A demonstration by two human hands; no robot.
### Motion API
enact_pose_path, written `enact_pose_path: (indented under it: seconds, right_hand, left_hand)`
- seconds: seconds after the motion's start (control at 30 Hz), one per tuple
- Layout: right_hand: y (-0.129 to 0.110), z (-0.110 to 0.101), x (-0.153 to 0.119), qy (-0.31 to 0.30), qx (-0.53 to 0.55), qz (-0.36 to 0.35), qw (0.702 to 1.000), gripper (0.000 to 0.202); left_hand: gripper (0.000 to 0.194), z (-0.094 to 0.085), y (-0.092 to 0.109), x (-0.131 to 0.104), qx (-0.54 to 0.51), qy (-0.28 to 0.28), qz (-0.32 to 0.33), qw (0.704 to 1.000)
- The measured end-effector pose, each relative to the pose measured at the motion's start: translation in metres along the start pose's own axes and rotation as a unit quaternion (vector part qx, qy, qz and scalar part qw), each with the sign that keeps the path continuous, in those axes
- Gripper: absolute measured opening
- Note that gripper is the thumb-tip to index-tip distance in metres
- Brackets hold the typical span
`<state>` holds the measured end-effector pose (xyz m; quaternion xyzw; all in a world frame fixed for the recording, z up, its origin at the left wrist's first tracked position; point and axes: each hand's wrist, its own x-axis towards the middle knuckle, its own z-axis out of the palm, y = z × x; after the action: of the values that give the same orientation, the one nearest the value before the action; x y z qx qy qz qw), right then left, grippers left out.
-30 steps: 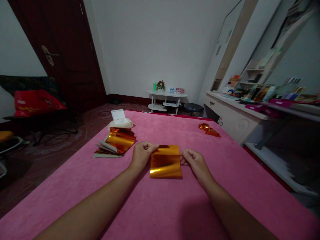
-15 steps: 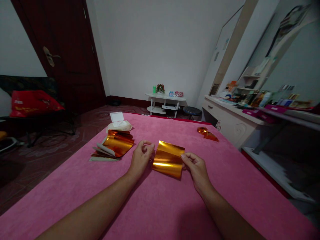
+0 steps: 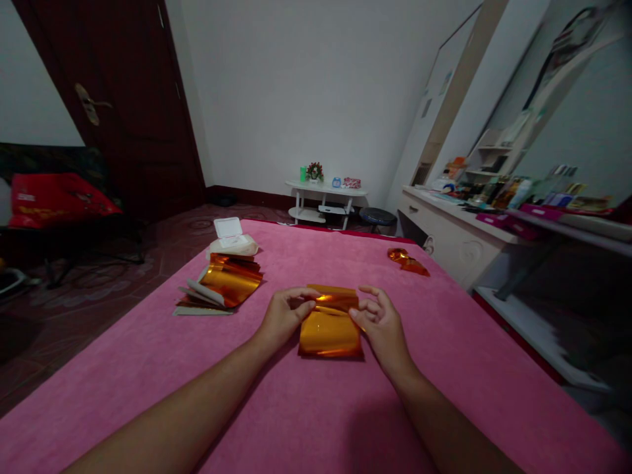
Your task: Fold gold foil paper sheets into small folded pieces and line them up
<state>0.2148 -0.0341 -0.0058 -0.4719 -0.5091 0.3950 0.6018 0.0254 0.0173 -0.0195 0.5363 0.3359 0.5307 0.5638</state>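
The pink cloth [image 3: 276, 408] bore the gold sheet [image 3: 330, 334], creased across its far half. The left hand [image 3: 282, 318] (clear of it half a second earlier) pinched its left edge, the right hand [image 3: 384, 326] its right, steadying both sides.

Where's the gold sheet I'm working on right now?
In the head view, the gold sheet is just below centre, between the left hand and right hand, right of the gray-and-gold stack.

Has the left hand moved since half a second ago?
Yes: the left hand reached right, away from the stacked orange foil sheets, onto the rectangular gold foil sheet.
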Motion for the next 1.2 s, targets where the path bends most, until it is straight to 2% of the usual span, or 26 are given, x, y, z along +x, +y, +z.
enact_pose_path:
  seconds: [0.13, 0.23, 0.33, 0.43, 0.53, 0.63, 0.77, 0.9, 1.2]
  right_hand:
    - [0.002, -0.001, 0.0, 0.012, -0.037, -0.019, 0.999, 0.032]
    - [0.005, -0.003, 0.002, 0.0, -0.064, -0.005, 0.998, 0.016]
    - [0.006, -0.005, 0.004, -0.008, -0.074, -0.001, 0.997, 0.017]
    - [0.006, -0.005, 0.004, -0.017, -0.071, -0.01, 0.997, 0.026]
    - [0.006, -0.004, 0.004, -0.024, -0.082, 0.001, 0.996, 0.034]
    - [0.005, -0.002, 0.004, -0.013, -0.102, -0.007, 0.995, 0.031]
    - [0.003, -0.002, 0.004, -0.016, -0.088, -0.021, 0.996, 0.024]
    - [0.004, -0.003, 0.004, -0.034, -0.089, -0.025, 0.995, 0.026]
    - [0.011, -0.004, 0.007, -0.037, -0.14, -0.059, 0.988, 0.02]
  left_hand:
    - [0.019, 0.0, 0.001, 0.0, 0.006, 0.023, -0.019, 1.0]
    - [0.03, 0.0, 0.002, -0.001, -0.019, -0.001, -0.046, 0.999]
    - [0.045, -0.001, 0.001, -0.001, -0.015, -0.05, -0.055, 0.997]
    - [0.051, -0.003, -0.002, -0.001, 0.023, -0.062, -0.035, 0.997]
    - [0.047, -0.003, -0.003, -0.001, 0.055, -0.046, -0.017, 0.997]
    - [0.039, -0.002, 0.0, -0.002, 0.054, -0.034, -0.011, 0.998]
    - [0.03, 0.001, 0.004, -0.004, 0.053, -0.015, -0.019, 0.998]
    - [0.031, 0.002, 0.005, -0.005, 0.034, -0.002, -0.046, 0.998]
    - [0.027, -0.001, -0.001, -0.004, 0.021, -0.02, -0.053, 0.998]
